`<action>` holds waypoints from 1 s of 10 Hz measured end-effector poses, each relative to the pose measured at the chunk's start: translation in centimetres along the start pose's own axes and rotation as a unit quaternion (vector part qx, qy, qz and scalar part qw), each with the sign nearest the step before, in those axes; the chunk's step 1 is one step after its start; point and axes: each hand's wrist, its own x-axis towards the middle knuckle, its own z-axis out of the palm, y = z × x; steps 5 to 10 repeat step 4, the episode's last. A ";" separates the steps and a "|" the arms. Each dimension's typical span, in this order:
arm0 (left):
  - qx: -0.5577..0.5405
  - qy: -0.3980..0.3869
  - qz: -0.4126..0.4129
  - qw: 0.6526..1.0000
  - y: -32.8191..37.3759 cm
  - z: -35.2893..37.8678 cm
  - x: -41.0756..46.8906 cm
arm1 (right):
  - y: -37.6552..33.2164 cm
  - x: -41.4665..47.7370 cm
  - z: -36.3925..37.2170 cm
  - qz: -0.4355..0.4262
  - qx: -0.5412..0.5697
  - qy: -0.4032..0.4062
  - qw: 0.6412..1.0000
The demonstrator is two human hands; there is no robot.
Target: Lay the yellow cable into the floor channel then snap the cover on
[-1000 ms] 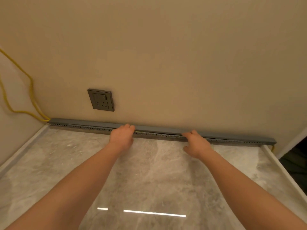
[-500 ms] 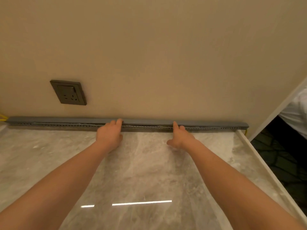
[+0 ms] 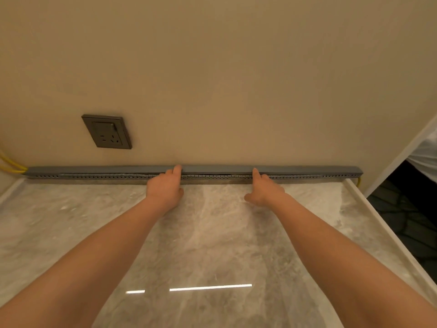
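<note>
A long grey slotted floor channel (image 3: 99, 176) runs along the foot of the beige wall, with its grey cover (image 3: 217, 169) lying on top. The yellow cable (image 3: 10, 165) comes out at the left end, and a short yellow bit (image 3: 359, 181) shows at the right end; the rest is hidden inside. My left hand (image 3: 165, 187) rests near the channel's middle, index fingertip on the cover. My right hand (image 3: 264, 189) is further right, index finger pressing on the cover. Neither hand grips anything.
A dark wall socket (image 3: 107, 131) sits above the channel's left part. The grey marble floor (image 3: 212, 233) has a pale raised edge (image 3: 383, 228) on the right, with a dark opening (image 3: 406, 209) beyond it. White cloth (image 3: 425, 159) shows at the far right.
My view has swung back left a little, bringing the left end's yellow cable back in. Both hands stay on the cover, now with index fingers pressing on its top.
</note>
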 end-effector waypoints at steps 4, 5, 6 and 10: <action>-0.085 -0.004 0.006 0.996 1.1 -3.3 -5.3 | -0.8 -7.1 -2.1 -0.079 0.045 0.069 0.993; -0.085 -0.004 0.006 0.996 1.1 -3.3 -5.3 | -0.8 -7.1 -2.1 -0.079 0.045 0.069 0.993; -0.085 -0.004 0.006 0.996 1.1 -3.3 -5.3 | -0.8 -7.1 -2.1 -0.079 0.045 0.069 0.993; -0.085 -0.004 0.006 0.996 1.1 -3.3 -5.3 | -0.8 -7.1 -2.1 -0.079 0.045 0.069 0.993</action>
